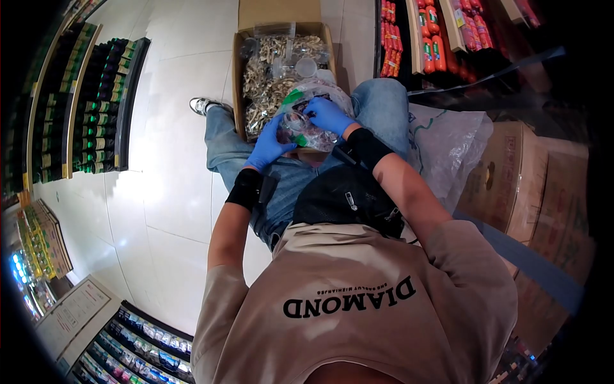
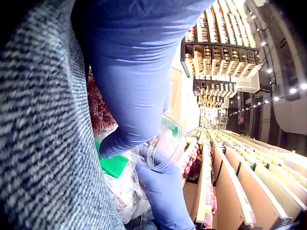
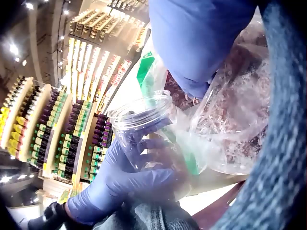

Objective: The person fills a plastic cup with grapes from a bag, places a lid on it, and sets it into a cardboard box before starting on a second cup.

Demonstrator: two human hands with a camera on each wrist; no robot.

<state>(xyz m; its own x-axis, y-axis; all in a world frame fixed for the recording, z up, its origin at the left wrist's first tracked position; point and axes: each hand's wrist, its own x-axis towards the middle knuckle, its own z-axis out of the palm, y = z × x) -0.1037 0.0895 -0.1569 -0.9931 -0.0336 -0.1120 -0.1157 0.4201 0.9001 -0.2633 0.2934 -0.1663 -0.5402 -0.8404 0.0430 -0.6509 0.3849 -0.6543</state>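
My gloved left hand [image 3: 120,179] grips a clear, wide-mouthed plastic jar [image 3: 153,143], its fingers wrapped around the side and its open mouth tilted up. Beside the jar, a clear plastic bag [image 1: 329,89] with green patches lies open over the front of a cardboard box. Dark red, crinkled dried pieces [image 3: 240,105] fill the bag. My gloved right hand [image 1: 329,114] reaches down into the bag's opening with bent fingers, the fingertips among the pieces and partly hidden; I cannot tell whether they pinch any.
Between my legs stands the open cardboard box [image 1: 238,96], holding packs of pale brown dried slices [image 1: 262,70] and clear round containers [image 1: 306,67]. Shelves of dark bottles [image 1: 105,102] stand at left, red sausage packs [image 1: 435,51] at upper right. Cartons [image 1: 505,173] and a plastic sack [image 1: 448,137] are at right.
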